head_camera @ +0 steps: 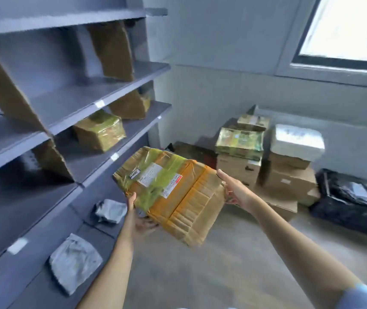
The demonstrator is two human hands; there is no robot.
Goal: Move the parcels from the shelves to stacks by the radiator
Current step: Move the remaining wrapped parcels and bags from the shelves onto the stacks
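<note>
I hold a flat brown cardboard parcel [171,192], wrapped in yellow-green and orange tape with white labels, in mid-air between the shelves and the stacks. My left hand [139,217] grips its near left edge from below. My right hand [236,190] holds its right edge, fingers partly hidden behind it. A smaller taped parcel [99,131] sits on a grey shelf [120,150]. Two grey poly bags [111,210] [74,262] lie on the lower shelves. Stacked parcels [240,142] stand against the far wall under the window.
Brown cardboard dividers [111,47] stand upright on the shelves at left. A white foam box [297,140] tops a carton stack [289,181]. A black bag [354,204] lies on the floor at right. Bare concrete floor [222,264] stretches between me and the stacks.
</note>
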